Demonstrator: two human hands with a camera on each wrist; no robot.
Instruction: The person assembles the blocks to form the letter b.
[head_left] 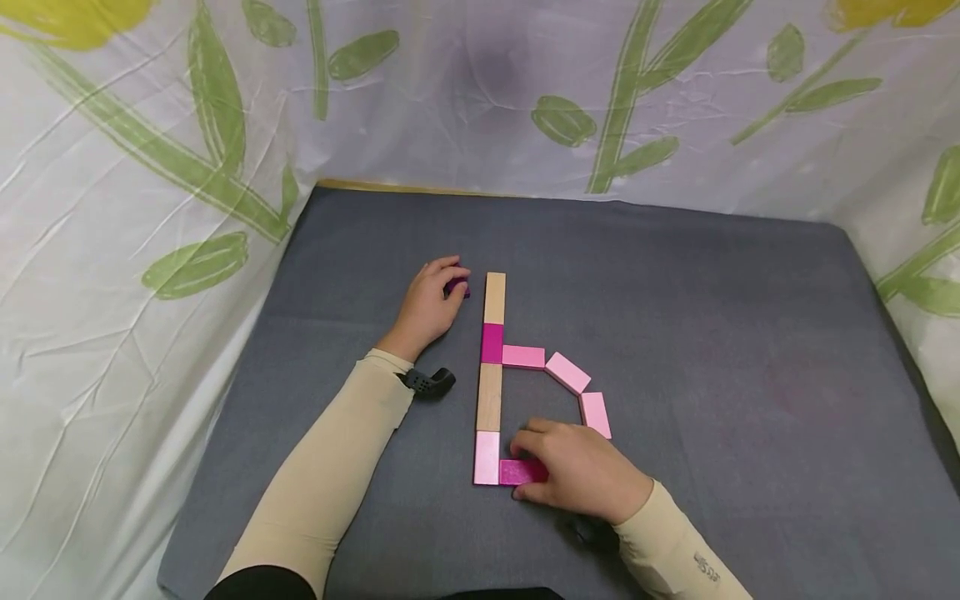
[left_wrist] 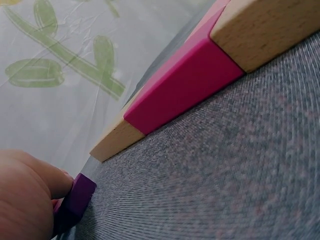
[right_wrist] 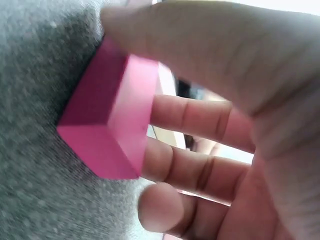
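My right hand (head_left: 581, 471) pinches a magenta block (head_left: 517, 472) between thumb and fingers. The block lies on the dark cloth, its left end against the light pink block (head_left: 487, 457) at the bottom of an upright column. In the right wrist view the thumb is on one side of the magenta block (right_wrist: 127, 110) and fingers are on the other. Up at the column's top left, my left hand (head_left: 431, 300) holds a dark purple block (left_wrist: 77, 200), mostly covered by the fingers. The column also has wooden blocks (head_left: 495, 297) and a deep pink block (head_left: 492, 343).
Three light pink blocks (head_left: 523, 357) curve rightward and down from the column's deep pink block, ending just above my right hand. Dark grey cloth (head_left: 712, 333) covers the table. A white sheet (head_left: 450, 125) with painted green leaves hangs behind and at the sides.
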